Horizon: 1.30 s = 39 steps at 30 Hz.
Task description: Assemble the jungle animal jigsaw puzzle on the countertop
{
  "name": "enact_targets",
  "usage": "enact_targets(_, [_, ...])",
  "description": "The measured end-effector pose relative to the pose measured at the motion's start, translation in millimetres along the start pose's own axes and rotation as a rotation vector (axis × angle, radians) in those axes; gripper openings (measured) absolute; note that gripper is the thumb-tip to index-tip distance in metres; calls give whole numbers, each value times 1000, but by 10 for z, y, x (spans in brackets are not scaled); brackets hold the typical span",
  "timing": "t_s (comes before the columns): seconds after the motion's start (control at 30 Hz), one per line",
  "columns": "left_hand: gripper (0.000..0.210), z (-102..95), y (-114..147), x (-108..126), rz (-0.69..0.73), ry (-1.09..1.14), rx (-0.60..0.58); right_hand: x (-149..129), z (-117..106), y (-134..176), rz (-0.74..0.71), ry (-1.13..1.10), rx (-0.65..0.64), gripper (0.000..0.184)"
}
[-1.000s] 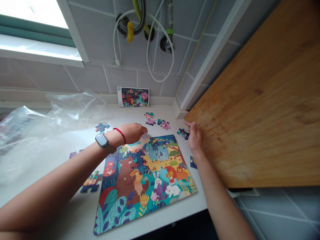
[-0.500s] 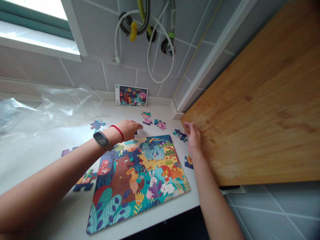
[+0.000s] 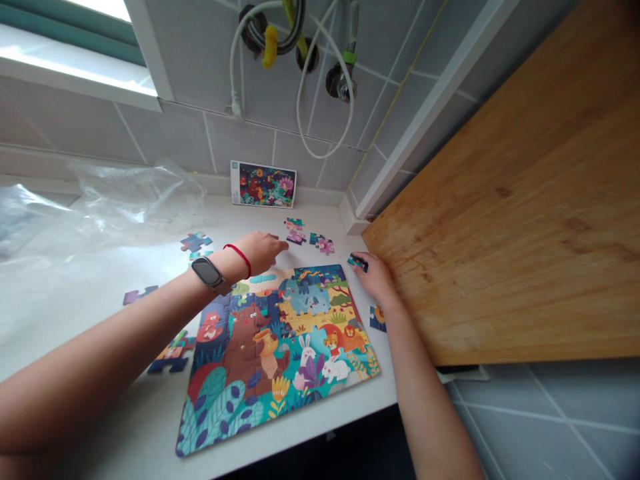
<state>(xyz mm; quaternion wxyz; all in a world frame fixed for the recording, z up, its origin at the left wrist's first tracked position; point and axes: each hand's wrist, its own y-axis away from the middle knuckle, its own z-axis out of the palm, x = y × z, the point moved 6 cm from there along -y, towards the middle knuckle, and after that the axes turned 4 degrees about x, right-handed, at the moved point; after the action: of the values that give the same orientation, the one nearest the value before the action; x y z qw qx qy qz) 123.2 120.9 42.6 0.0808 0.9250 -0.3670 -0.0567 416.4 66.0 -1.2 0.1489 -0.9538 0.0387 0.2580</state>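
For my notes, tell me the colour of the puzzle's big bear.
The bear is brown, as the head view shows.

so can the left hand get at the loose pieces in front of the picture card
Probably yes: the left hand looks close beside the nearest loose piece, and nothing visible stands between them.

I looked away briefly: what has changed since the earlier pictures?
The right hand has moved left onto the dark puzzle pieces beside it, now covering part of them; a firm grip is unclear. The left hand stays near the far edge of the puzzle; the picture card stands unmoved.
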Motion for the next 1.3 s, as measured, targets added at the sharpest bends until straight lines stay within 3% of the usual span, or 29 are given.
enact_targets(0.37, [43, 73, -39, 40, 22, -47, -1, -1, 24, -2, -29, 14, 19, 32])
enact_targets(0.6, [49, 59, -60, -53, -34, -67, -35, 10, 35, -17, -1, -47, 17, 33])
enact_targets(1.3, [37, 59, -59, -14, -16, -10, 36, 19, 9, -14, 30, -122, 106, 32])
